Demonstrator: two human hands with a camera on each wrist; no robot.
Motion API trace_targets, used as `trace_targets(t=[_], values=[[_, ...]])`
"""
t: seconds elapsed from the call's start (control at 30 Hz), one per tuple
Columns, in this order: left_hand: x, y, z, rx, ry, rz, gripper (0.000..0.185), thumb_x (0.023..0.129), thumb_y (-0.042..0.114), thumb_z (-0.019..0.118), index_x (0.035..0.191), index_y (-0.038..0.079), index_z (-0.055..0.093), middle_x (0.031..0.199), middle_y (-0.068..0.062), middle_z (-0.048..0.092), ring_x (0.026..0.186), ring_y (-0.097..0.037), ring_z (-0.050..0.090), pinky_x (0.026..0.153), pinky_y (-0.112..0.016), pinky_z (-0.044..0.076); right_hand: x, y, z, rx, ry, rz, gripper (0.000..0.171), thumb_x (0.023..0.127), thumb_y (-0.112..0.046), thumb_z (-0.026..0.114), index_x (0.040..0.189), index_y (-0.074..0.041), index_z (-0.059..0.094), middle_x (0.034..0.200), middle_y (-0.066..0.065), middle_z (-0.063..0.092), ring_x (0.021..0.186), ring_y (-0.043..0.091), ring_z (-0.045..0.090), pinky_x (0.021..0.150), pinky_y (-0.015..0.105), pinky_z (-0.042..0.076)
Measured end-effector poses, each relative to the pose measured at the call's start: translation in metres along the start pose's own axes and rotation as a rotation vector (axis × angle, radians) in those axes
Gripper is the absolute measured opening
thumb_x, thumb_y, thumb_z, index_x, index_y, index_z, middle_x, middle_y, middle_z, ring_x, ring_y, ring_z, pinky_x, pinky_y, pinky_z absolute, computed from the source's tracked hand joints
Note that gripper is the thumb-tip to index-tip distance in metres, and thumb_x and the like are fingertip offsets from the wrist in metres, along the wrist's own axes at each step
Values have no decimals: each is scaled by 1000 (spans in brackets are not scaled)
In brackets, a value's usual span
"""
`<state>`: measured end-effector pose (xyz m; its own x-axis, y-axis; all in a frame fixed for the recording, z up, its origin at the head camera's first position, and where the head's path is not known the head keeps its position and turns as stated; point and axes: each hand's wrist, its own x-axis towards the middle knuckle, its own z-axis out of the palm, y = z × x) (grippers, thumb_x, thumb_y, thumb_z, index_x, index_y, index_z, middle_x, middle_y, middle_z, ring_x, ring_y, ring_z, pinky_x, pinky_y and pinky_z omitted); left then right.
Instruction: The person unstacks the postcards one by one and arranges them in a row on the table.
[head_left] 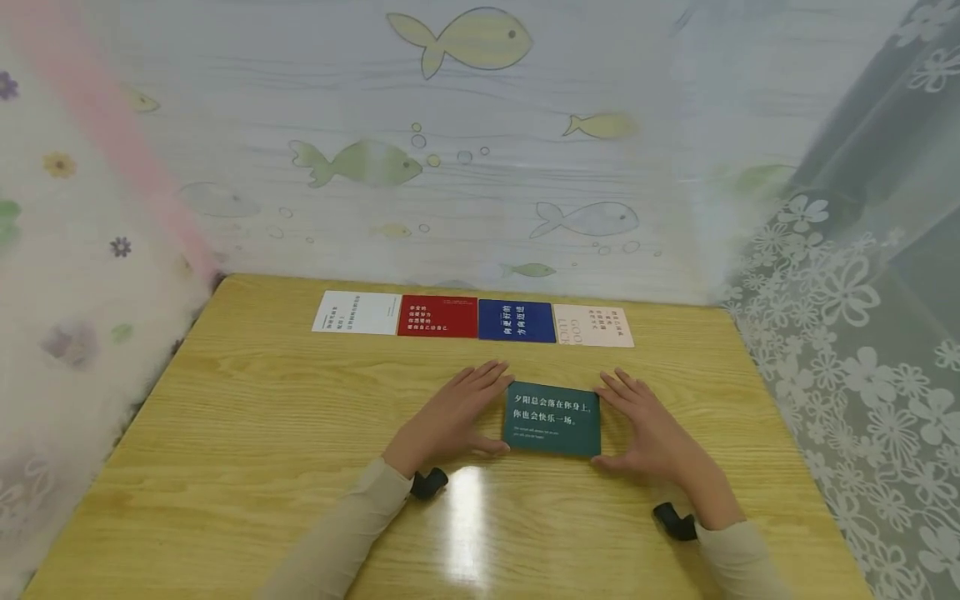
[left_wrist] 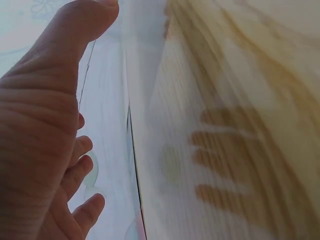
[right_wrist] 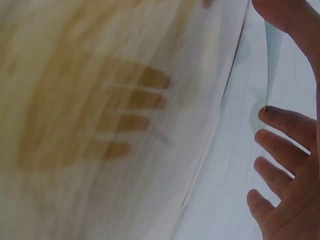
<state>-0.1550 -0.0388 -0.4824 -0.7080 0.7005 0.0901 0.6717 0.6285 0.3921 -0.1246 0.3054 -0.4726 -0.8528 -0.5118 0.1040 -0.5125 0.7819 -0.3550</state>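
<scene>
A dark green card [head_left: 553, 442] with white printed lettering sits between my two hands, its printed face toward the head camera. My left hand [head_left: 448, 415] holds its left end, thumb at the near corner and index finger at the far corner. At the opposite end, my right hand [head_left: 651, 437] grips the corners in the same way. The other fingers of both hands spread away from the card. In the right wrist view the card [right_wrist: 272, 55] appears as a thin sliver running from thumb to index fingertip of the right hand [right_wrist: 295, 170].
Along the back of the wood-grain table [head_left: 247, 417] lies a row of cards: white [head_left: 375, 313], red [head_left: 457, 317], blue [head_left: 491, 308] and pale pink [head_left: 595, 335]. A fish-print curtain [head_left: 465, 108] hangs behind, with a floral lace curtain [head_left: 862, 375] to the right. Each wrist wears a black device [head_left: 430, 484].
</scene>
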Motion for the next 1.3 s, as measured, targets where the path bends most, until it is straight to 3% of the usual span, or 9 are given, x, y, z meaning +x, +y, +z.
trace_targets(t=[0.4, 0.7, 1.07, 1.3], values=[[40, 9, 14, 79, 47, 17, 103, 81, 63, 77, 158, 9, 36, 167, -12, 28, 157, -28, 21, 128, -49, 19, -2, 26, -20, -88, -32, 56, 108, 65, -41, 94, 150, 2, 45, 160, 23, 36, 151, 46, 24, 123, 61, 21], [82, 15, 24, 135, 11, -23, 105, 81, 67, 74, 160, 11, 33, 169, -8, 25, 158, -24, 16, 129, -44, 17, -1, 58, -31, -136, -34, 87, 108, 68, -40, 92, 153, 3, 41, 159, 27, 36, 151, 48, 23, 122, 65, 19], [143, 19, 34, 182, -10, -5, 103, 86, 69, 67, 162, 12, 28, 169, -9, 25, 158, -25, 16, 129, -45, 17, 3, 103, -49, -131, -31, 167, 104, 67, -34, 92, 150, 7, 42, 155, 34, 36, 146, 55, 24, 113, 76, 20], [173, 22, 42, 176, -46, -55, 102, 88, 69, 64, 163, 14, 24, 169, -7, 22, 158, -24, 15, 129, -44, 16, 11, 127, -57, -134, -60, 201, 102, 68, -32, 90, 149, 8, 42, 153, 37, 36, 144, 59, 24, 112, 78, 20]])
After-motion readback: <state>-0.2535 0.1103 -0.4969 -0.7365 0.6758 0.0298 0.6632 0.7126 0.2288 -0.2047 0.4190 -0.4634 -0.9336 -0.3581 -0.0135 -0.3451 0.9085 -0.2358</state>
